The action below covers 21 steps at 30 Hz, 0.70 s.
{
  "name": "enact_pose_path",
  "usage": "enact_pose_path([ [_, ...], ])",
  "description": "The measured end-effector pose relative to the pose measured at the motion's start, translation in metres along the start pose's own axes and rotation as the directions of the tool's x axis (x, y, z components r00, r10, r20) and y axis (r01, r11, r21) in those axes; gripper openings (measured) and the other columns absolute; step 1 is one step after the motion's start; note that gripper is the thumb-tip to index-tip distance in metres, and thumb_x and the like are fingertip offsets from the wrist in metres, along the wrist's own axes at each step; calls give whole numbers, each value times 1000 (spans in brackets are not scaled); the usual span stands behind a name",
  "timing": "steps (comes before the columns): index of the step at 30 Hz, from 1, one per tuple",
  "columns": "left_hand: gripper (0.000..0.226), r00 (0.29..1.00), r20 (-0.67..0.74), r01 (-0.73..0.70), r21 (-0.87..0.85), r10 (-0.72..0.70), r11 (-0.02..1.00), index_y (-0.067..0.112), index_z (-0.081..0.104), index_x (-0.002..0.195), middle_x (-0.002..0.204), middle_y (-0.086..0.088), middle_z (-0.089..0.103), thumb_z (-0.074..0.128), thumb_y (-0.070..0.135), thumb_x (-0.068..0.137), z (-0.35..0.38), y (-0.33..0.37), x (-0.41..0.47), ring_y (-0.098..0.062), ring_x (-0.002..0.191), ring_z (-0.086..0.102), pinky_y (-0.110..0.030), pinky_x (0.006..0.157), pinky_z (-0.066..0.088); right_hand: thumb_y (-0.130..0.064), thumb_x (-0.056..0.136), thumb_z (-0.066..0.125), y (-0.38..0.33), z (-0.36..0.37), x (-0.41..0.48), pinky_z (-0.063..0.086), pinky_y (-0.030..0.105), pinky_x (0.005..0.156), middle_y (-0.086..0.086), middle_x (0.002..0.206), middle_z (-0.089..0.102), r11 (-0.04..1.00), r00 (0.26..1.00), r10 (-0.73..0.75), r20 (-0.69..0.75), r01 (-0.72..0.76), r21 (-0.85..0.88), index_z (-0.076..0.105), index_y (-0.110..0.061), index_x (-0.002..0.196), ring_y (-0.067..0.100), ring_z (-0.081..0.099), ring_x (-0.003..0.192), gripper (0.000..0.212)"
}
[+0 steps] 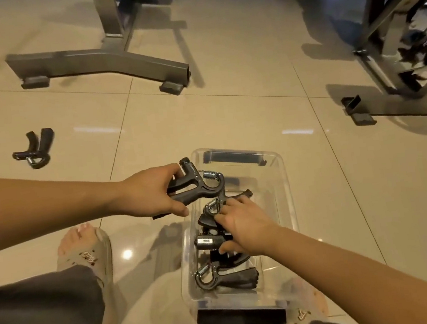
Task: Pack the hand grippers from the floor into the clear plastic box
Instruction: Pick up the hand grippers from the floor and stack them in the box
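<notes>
Here, a hand gripper (pixel 196 185) is held tight by the left grip (pixel 154 192) at the left rim of the clear plastic box (pixel 285 177). The packed grippers (pixel 225 277) are clutched by the right grip (pixel 244 227) (likely for room); a stray gripper (pixel 34 150) is left on the floor (pixel 229 122).

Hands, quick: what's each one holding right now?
Left hand: closed on a black hand gripper, held at the edge of the clear plastic box.
Right hand: closed on a second hand gripper inside the box.
</notes>
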<state>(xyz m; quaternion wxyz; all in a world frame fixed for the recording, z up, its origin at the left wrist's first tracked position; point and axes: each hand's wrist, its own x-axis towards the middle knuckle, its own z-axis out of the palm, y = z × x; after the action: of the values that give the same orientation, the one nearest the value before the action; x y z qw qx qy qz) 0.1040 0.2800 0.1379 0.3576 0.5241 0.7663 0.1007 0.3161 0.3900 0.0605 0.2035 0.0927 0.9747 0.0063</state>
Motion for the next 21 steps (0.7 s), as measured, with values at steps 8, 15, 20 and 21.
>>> enact_pose_path([
  [8, 57, 997, 15, -73, 121, 72, 990, 28, 46, 107, 84, 11, 63, 86, 48, 71, 3, -12, 9, -5, 66, 60, -23, 56, 40, -74, 81, 60, -4, 36, 9, 34, 45, 108, 3, 110, 66, 953, 957, 279, 83, -287, 99, 68, -18, 107, 26, 50, 117, 62],
  [15, 46, 984, 96, -162, 158, 149, 974, 29, 52, 102, 88, 13, 58, 85, 41, 72, 12, -13, 10, -6, 75, 56, -22, 59, 37, -74, 81, 60, 21, 36, 5, 36, 43, 101, 3, 109, 66, 907, 914, 403, 53, -406, 111, 66, -19, 104, 25, 51, 114, 59],
  [20, 46, 989, 87, -132, 147, 121, 980, 30, 52, 100, 88, 11, 61, 85, 41, 70, 17, -22, 11, -8, 75, 58, -26, 63, 44, -75, 80, 61, 26, 33, 28, 41, 41, 92, 3, 96, 68, 802, 823, 568, 16, -558, 212, 57, -19, 91, 25, 58, 102, 57],
  [21, 46, 989, 89, -132, 139, 121, 981, 30, 53, 100, 88, 10, 61, 85, 41, 70, 18, -24, 13, -8, 75, 58, -27, 63, 45, -75, 80, 61, 26, 35, 34, 42, 40, 89, 2, 94, 68, 773, 799, 601, 19, -587, 243, 57, -19, 93, 25, 60, 100, 58],
])
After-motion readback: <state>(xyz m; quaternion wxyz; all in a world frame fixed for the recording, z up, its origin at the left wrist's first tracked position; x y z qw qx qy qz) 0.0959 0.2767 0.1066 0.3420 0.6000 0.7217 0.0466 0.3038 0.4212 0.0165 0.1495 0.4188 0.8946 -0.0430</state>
